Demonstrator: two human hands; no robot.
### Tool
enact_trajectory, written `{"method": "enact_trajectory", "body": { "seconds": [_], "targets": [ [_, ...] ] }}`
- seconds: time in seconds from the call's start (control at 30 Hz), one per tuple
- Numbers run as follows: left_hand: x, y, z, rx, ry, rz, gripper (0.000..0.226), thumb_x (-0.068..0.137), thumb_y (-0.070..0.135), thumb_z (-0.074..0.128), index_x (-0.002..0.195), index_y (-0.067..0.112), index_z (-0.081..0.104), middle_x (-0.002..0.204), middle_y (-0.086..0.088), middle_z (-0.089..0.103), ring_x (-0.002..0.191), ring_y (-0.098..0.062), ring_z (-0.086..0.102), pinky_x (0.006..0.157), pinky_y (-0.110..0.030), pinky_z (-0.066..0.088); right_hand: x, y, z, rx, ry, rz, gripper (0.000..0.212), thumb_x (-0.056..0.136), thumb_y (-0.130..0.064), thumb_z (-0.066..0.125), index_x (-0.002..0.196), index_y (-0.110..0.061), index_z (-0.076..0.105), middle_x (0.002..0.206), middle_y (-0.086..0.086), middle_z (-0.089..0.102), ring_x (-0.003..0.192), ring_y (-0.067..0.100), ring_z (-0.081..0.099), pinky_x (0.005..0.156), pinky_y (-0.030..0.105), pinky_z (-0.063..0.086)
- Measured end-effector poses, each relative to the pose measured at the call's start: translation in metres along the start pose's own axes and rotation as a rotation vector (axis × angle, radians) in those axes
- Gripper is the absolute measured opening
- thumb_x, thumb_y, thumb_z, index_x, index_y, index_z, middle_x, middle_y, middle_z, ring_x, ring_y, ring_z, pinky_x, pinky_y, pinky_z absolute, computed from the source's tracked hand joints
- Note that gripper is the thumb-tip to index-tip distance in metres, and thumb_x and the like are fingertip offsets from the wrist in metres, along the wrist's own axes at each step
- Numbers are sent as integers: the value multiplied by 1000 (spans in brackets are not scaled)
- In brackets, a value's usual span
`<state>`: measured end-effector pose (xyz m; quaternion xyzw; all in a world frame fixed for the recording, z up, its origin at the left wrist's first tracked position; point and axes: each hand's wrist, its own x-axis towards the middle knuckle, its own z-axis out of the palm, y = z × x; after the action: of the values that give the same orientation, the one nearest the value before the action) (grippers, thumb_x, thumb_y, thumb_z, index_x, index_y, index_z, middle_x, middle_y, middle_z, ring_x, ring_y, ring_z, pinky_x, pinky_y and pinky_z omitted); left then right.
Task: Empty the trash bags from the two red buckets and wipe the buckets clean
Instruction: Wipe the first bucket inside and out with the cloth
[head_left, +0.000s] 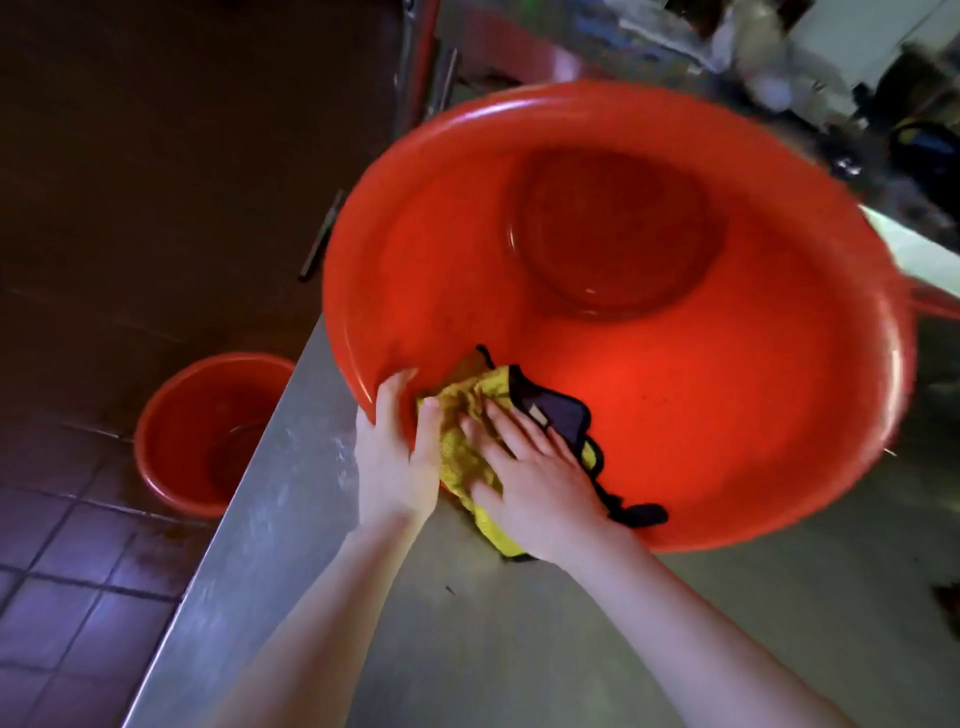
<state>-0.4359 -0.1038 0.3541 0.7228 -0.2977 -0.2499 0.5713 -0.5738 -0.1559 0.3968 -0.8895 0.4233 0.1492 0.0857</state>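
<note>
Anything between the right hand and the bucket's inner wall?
Only the yellow cloth, pressed under the right hand against the near wall of the red bucket. No bag visible inside. Left hand grips the rim.

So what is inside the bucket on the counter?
Only a yellow cloth, pressed to the near wall of the bucket by the right hand. No bag; the bottom looks bare. Wall under cloth and hand is hidden.

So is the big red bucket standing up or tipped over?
Tipped. The big red bucket shows its whole inside, and the left hand grips its rim.
</note>
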Motion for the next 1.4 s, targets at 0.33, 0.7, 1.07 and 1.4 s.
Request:
{"method": "enact_trajectory", "body": {
  "seconds": [0.33, 0.7, 1.07, 1.4],
  "targets": [
    [-9, 95, -26, 378, -191, 307, 37, 91, 59, 46, 126, 46, 44, 117, -2, 41, 80, -17, 52, 76, -26, 40, -37, 85, -23, 2, -186, 529, 58, 98, -49, 22, 153, -39, 5, 163, -10, 1, 149, 20, 0, 118, 52, -1],
    [12, 212, -6, 674, -197, 543, 38, 89, 39, 60, 126, 37, 51, 109, -6, 44, 67, -31, 59, 67, -34, 52, 10, 54, -49, 787, 206, 73, 62, 98, -24, 46, 154, -24, 18, 161, -1, 17, 148, 19, 15, 119, 44, 17],
    [51, 280, 22, 906, -116, 661, 53, 87, 15, 59, 133, 41, 49, 97, -2, 39, 64, -35, 56, 63, -41, 55, 19, 77, -121, 1683, 209, -48, 72, 76, 28, 44, 129, -19, 57, 117, 2, 65, 91, 3, 66, 78, 14, 51],
    [78, 312, 32, 1010, -150, 621, 62, 81, 11, 59, 135, 42, 51, 93, -6, 43, 71, -40, 59, 68, -43, 56, 54, 144, -197, 1931, 588, -8, 67, 76, 24, 42, 121, -21, 63, 113, -2, 70, 98, 6, 68, 80, 18, 53]
  ]
}}
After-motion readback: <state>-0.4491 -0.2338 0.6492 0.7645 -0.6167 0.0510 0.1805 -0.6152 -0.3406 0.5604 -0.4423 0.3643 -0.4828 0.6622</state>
